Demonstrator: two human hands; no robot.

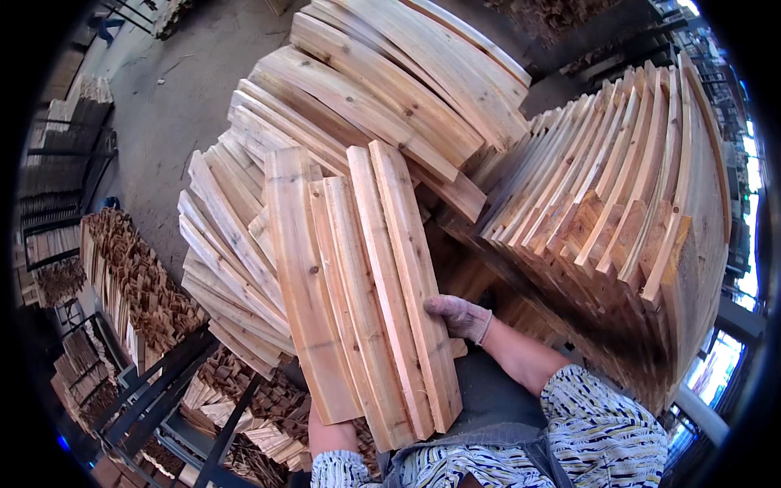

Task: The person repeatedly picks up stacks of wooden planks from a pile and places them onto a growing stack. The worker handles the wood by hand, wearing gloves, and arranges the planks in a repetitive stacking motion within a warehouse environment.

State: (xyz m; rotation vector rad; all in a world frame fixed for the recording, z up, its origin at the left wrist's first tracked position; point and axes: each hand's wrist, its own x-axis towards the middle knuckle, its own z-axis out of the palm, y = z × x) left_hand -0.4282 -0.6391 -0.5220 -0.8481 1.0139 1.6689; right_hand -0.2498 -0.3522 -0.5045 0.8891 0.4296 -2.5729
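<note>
In front of my body is a bundle of several pale wooden boards (374,285), lying side by side lengthwise with knots in their faces. My right hand (460,317), in a soiled pinkish glove, grips the bundle's right edge; its thumb is on the outermost board and its other fingers are out of sight. On the left, my forearm (329,435) goes under the boards' near end, so my left hand is hidden beneath them. Just beyond the bundle, a fanned pile of similar boards (374,81) curves from the far right round to the left.
To the right, a tall stack of upright boards (602,187) stands close to my right arm. A rack with dark metal bars (163,366) and bundled wood sits at the lower left. More bundled slats (138,276) stand on the left, beside the grey concrete floor (175,89).
</note>
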